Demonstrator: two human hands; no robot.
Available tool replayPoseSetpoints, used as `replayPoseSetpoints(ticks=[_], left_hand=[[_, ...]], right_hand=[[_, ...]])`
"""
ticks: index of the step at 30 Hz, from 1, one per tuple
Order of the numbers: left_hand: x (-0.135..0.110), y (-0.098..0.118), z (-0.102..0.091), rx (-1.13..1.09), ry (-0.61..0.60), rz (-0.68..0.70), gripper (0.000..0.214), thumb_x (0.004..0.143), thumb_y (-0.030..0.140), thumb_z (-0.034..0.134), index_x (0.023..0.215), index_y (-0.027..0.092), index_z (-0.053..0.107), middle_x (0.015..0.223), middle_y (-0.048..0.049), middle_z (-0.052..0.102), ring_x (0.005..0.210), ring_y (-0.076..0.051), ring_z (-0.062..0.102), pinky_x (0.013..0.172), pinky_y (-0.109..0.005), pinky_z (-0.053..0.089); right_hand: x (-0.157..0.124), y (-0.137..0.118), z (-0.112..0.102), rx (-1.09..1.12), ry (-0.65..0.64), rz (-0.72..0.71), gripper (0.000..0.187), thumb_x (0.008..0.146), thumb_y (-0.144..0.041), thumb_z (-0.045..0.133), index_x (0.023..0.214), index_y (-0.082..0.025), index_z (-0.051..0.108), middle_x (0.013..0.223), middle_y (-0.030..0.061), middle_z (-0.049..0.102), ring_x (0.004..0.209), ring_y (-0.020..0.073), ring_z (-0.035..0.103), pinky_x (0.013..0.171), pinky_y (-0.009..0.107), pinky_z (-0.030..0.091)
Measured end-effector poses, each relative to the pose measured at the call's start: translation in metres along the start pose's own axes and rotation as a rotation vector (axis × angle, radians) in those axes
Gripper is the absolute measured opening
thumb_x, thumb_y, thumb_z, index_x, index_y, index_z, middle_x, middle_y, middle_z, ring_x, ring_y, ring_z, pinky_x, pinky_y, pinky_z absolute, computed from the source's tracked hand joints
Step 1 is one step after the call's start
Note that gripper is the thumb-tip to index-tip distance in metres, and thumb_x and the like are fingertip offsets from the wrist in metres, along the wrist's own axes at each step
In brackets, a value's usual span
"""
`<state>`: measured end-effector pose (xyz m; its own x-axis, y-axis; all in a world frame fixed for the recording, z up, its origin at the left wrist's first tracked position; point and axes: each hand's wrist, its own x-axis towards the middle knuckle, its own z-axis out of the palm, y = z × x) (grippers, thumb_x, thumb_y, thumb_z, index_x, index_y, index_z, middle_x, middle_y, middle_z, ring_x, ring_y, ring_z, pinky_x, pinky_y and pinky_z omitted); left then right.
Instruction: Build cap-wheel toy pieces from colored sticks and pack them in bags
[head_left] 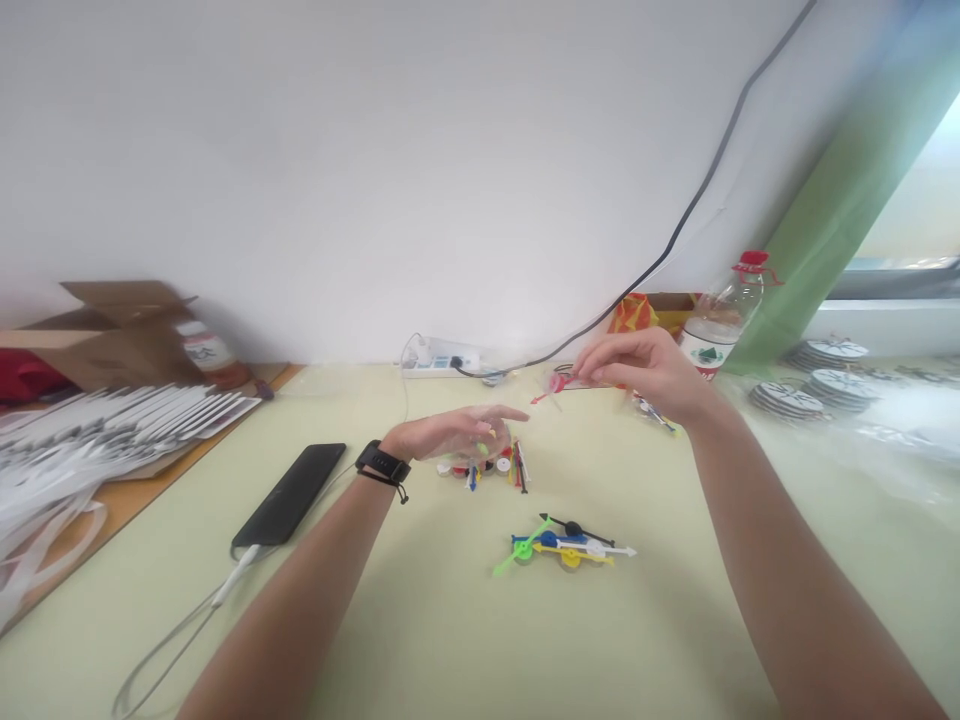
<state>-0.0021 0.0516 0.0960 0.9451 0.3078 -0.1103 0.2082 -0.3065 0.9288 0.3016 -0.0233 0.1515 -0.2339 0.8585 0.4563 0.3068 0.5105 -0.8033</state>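
Observation:
My right hand [649,370] is raised above the far part of the table, thumb and fingers pinching a red arrow spinner [556,384]. My left hand [457,430], with a black watch [382,463] on its wrist, is at a clear plastic bag [480,446] with small coloured pieces inside. Its index finger points right; the other fingers look curled on the bag, partly hidden. Under and beside it lie several coloured spinner parts [520,466]. Nearer me is a loose pile of arrow spinners: green [523,548], black [574,528], blue [549,538], yellow [571,557] and white [598,548].
A black phone [291,496] on a cable lies left, beside stacked white packets [150,440] and a cardboard box [97,340]. A power strip [442,362] stands by the wall. On the right are a red-capped bottle [712,325] and stacked round discs [787,400].

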Motion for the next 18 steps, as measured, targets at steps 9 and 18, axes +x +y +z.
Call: replayPoseSetpoints(ticks=[9,18], left_hand=[[0.006,0.003,0.007,-0.349,-0.054,0.015,0.065,0.092,0.044,0.055,0.151,0.021,0.041,0.107,-0.0077,0.061,0.088,-0.02,0.055,0.076,-0.029,0.042],[0.004,0.006,0.002,-0.216,-0.009,-0.001,0.06,0.092,0.043,0.056,0.148,0.022,0.045,0.083,0.0002,0.052,0.068,-0.015,0.046,0.074,-0.031,0.041]], right_hand=[[0.004,0.0,0.019,-0.064,-0.238,0.028,0.016,0.086,-0.033,0.069,0.085,-0.02,0.077,0.089,0.0057,0.075,0.084,0.0215,0.067,0.078,0.034,0.055],[0.005,0.026,0.004,-0.387,-0.242,0.195,0.026,0.091,-0.043,0.06,0.093,-0.022,0.075,0.095,0.0069,0.074,0.089,0.0238,0.068,0.075,0.034,0.052]])
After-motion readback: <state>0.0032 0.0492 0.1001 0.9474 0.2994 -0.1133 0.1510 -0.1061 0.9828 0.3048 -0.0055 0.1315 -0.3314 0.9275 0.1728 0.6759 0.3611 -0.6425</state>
